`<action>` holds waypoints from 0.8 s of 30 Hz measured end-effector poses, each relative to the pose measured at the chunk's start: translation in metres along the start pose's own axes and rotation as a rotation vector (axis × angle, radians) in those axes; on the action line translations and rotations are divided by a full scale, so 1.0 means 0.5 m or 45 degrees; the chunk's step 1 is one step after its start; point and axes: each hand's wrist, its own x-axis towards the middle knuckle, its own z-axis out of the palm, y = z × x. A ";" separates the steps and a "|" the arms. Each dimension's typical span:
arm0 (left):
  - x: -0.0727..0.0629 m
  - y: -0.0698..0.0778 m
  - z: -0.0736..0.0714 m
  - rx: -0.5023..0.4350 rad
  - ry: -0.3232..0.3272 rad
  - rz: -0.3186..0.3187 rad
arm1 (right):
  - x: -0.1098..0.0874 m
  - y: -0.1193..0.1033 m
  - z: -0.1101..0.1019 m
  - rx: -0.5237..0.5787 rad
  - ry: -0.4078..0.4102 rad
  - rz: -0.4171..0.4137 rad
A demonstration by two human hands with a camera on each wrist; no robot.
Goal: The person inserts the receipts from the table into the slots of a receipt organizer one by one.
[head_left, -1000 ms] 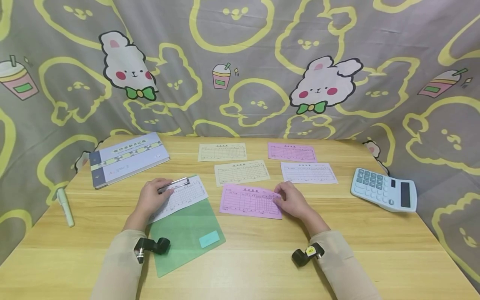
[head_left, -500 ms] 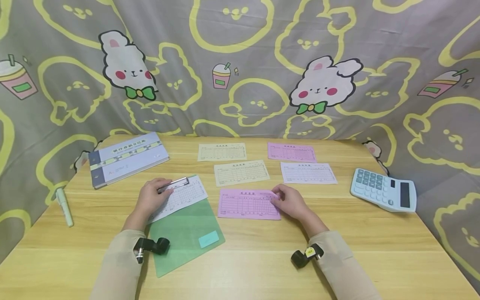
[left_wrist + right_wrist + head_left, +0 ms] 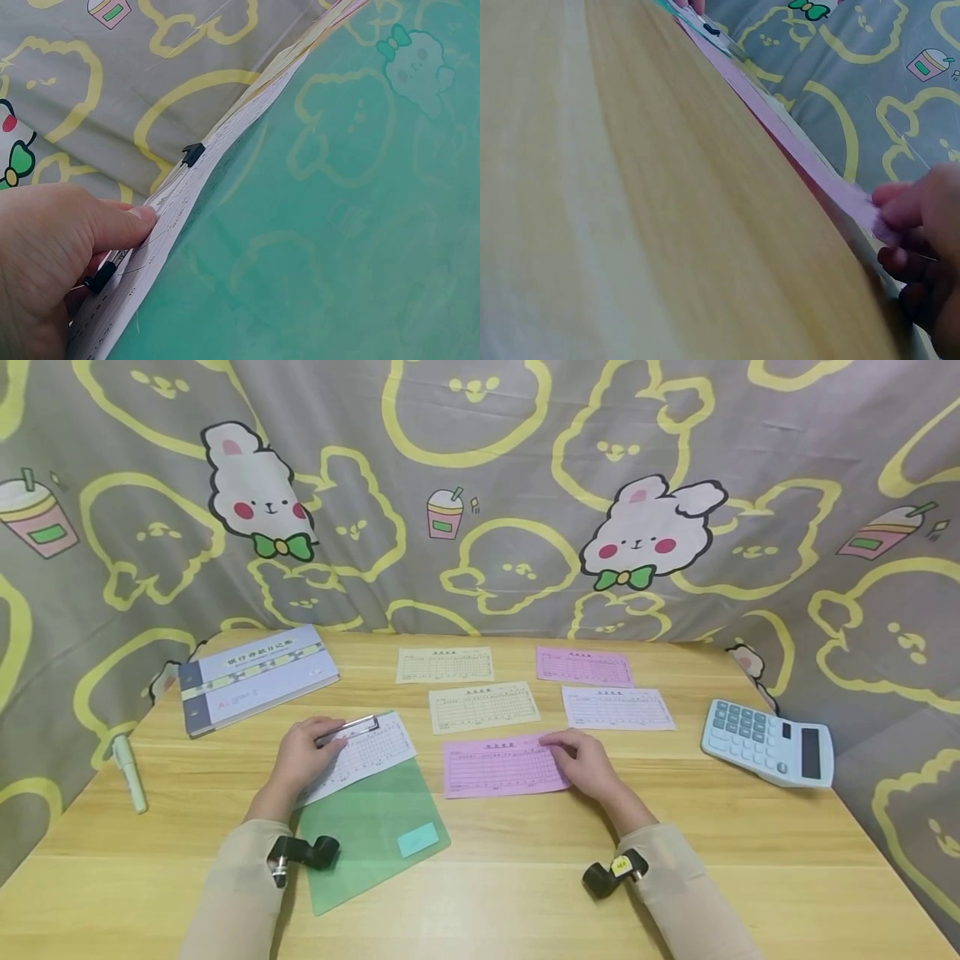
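My left hand grips the top of a green clipboard, its thumb on the white form beside the metal clip. In the left wrist view the thumb presses the paper near the clip's black end; the other fingers are partly hidden behind the edge. My right hand pinches the right end of a pink form on the table. The right wrist view shows this pink form edge-on, its end raised between thumb and finger.
Behind the pink form lie two pale yellow forms, a white form and another pink form. A blue ledger and a light green pen are left, a calculator right. A patterned curtain encloses the table.
The pink form has come slightly nearer to me, then shifted a little right. My right index finger now reaches further over its top right corner. My left hand and the clipboard stay put.
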 end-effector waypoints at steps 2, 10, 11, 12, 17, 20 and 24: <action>0.000 0.000 0.000 -0.005 -0.002 -0.001 | 0.000 -0.002 0.000 0.000 0.021 -0.001; 0.002 -0.002 0.000 -0.010 -0.003 -0.008 | 0.003 -0.002 -0.001 -0.031 0.035 0.100; 0.001 -0.001 0.000 -0.010 -0.004 -0.009 | 0.003 -0.002 -0.001 -0.036 0.039 0.094; 0.001 -0.001 -0.001 -0.011 -0.005 -0.012 | 0.003 -0.002 -0.001 -0.028 0.045 0.091; 0.000 0.001 -0.001 -0.009 -0.013 -0.029 | 0.005 0.003 -0.002 -0.011 0.052 0.086; 0.000 0.001 0.000 -0.009 -0.013 -0.030 | 0.007 0.005 -0.007 0.043 0.001 0.145; 0.000 0.001 0.000 -0.012 -0.012 -0.019 | 0.008 0.005 -0.017 0.126 -0.069 0.233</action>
